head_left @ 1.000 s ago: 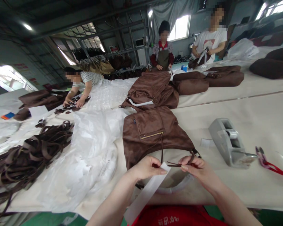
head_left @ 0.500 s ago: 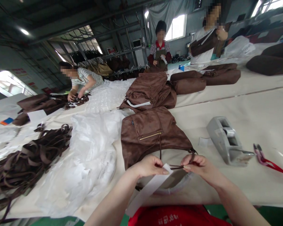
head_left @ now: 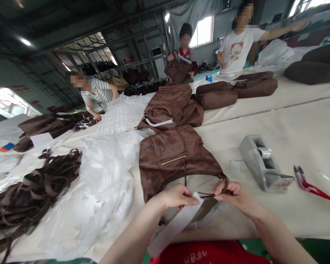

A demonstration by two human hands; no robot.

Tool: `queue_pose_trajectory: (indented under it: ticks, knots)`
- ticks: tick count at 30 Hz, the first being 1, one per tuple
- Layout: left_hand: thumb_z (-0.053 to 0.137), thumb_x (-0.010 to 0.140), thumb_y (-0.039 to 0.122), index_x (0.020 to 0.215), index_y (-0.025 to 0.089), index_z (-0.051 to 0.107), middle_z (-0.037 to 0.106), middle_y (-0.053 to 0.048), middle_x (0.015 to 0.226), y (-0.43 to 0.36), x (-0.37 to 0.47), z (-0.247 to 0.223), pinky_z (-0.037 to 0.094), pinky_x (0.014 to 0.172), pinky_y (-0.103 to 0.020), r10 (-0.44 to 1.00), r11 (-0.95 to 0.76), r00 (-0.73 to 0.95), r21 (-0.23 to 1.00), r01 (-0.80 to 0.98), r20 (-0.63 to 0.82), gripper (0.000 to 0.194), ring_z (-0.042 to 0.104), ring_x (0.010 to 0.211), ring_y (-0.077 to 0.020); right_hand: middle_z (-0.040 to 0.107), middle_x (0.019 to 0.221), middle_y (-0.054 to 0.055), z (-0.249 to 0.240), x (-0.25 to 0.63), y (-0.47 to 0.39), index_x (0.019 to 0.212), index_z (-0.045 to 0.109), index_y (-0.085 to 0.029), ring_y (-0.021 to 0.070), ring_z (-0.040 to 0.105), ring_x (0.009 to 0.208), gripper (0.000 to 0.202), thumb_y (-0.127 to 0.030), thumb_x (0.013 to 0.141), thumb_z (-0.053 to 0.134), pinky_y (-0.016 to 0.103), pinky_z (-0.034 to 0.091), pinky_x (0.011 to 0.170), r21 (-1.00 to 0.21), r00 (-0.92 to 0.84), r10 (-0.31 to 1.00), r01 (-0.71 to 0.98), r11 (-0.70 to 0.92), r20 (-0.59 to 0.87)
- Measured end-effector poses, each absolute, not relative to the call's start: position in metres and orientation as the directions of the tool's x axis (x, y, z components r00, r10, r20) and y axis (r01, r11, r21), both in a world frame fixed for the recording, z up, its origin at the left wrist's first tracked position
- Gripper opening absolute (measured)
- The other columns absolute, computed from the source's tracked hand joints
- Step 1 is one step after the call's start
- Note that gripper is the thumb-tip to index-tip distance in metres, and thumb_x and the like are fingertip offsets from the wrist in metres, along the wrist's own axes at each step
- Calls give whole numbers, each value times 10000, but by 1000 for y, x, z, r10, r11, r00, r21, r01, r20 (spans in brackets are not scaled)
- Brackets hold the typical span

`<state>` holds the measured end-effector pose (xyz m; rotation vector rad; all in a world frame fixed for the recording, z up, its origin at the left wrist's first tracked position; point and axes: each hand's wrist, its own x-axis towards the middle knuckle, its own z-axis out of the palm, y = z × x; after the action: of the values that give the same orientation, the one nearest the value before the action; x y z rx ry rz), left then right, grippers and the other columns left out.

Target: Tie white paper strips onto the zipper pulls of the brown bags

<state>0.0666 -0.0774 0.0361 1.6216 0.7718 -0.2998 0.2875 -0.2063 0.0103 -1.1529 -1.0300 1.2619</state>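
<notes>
A brown handbag (head_left: 165,150) with a zipped front pocket lies flat on the table, its strap end towards me. Pinched in my left hand (head_left: 178,197) is a white paper strip (head_left: 172,227), which slants down towards my red apron. My right hand (head_left: 228,192) pinches thin brown cords (head_left: 207,195) beside the bag's right strap ring. The cord ends point left and come close to the top of the strip; I cannot tell whether they touch. Part of the bag's strap is hidden under my hands and the strip.
A grey tape dispenser (head_left: 264,165) and red-handled pliers (head_left: 305,183) stand to the right. Clear plastic wrap (head_left: 107,176) and a heap of brown straps (head_left: 35,198) lie left. More brown bags (head_left: 167,104) sit beyond. Several co-workers are across the table.
My hands keep nearly the same hold, with the strip and cords slightly shifted. Across the table, one co-worker has lifted a brown bag and another has stretched an arm out to the right.
</notes>
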Motion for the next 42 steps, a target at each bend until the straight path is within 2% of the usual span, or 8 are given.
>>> queue_pose_trajectory:
  ticks: [4,7,13,17,23,27,32,42]
  knots:
    - [683,596,660,677,155,643,454,66,515,-78,67,33,326,461,-194,318,-4,741,781,625,-592,513,410,468,-68,680,814,43,5,287,-208,731,709,-202,175,597,760,148,-329,679,764,283,469,695,-985,16,998,-162,-54,-58]
    - [677,611,651,678,153,647,454,63,518,-77,67,31,313,454,-193,325,-40,754,788,614,-571,504,412,471,-70,673,740,29,2,287,-208,756,716,-192,153,580,673,174,-337,675,769,268,456,629,-981,-4,995,-166,-103,-104]
    - [647,650,655,723,141,668,435,59,516,-75,67,31,261,454,-195,349,-177,769,769,615,-535,521,381,476,-66,661,636,8,5,287,-207,771,691,-175,126,578,579,231,-359,661,779,266,464,597,-950,26,985,-270,-158,-171]
    - [608,681,666,739,138,677,433,58,518,-76,68,34,238,462,-205,365,-253,790,765,593,-492,535,351,487,-70,665,629,13,7,287,-207,759,684,-167,128,590,579,252,-367,647,789,261,468,587,-947,33,982,-272,-172,-188]
    - [613,706,629,657,130,655,373,64,540,-78,70,41,222,485,-207,396,-389,838,758,524,-376,503,295,533,-70,660,617,8,6,288,-207,775,674,-166,136,595,570,283,-399,653,779,266,470,579,-947,49,977,-260,-188,-207]
    - [628,723,590,719,126,690,479,53,572,-80,71,41,270,506,-200,416,-420,854,767,485,-312,468,356,544,-73,664,627,12,2,290,-207,805,652,-157,137,597,582,303,-419,688,750,266,467,585,-953,19,979,-232,-194,-203]
    - [652,746,519,743,145,716,602,10,656,-86,71,37,341,564,-191,503,-482,843,748,455,-189,380,478,609,-94,653,629,8,1,291,-206,798,631,-150,138,601,594,348,-451,672,753,267,467,590,-952,23,976,-229,-205,-216]
    - [634,798,428,762,190,722,638,2,717,-98,71,49,364,596,-196,541,-622,839,642,448,-62,257,532,659,-105,674,673,17,-6,295,-207,799,612,-158,127,594,564,349,-473,697,721,256,467,556,-953,-1,970,-185,-241,-245]
